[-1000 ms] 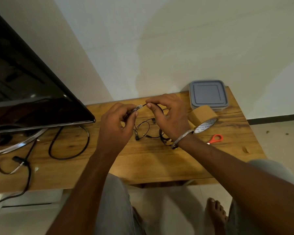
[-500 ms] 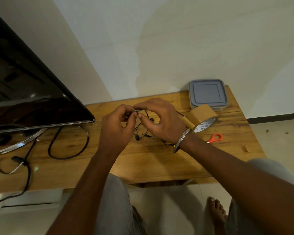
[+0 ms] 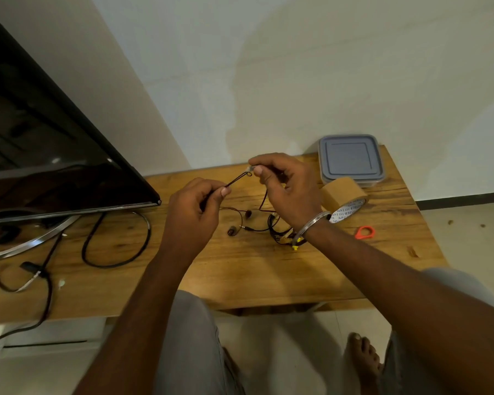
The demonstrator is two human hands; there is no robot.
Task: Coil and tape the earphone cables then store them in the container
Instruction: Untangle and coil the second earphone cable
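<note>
Wooden table (image 3: 268, 275) against a white wall (image 3: 297, 67), dark screen (image 3: 40, 152) left. The left hand (image 3: 191, 212) and right hand (image 3: 288, 192) each pinch the earphone cable (image 3: 237, 179); another bundle (image 3: 280, 236) partly hides behind the right wrist.

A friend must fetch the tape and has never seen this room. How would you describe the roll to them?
Find the wooden table against the white wall and look to its far right corner, where a grey lidded container sits. The tape roll lies just in front of it: the only round brown thing there, with a white printed core.
</note>
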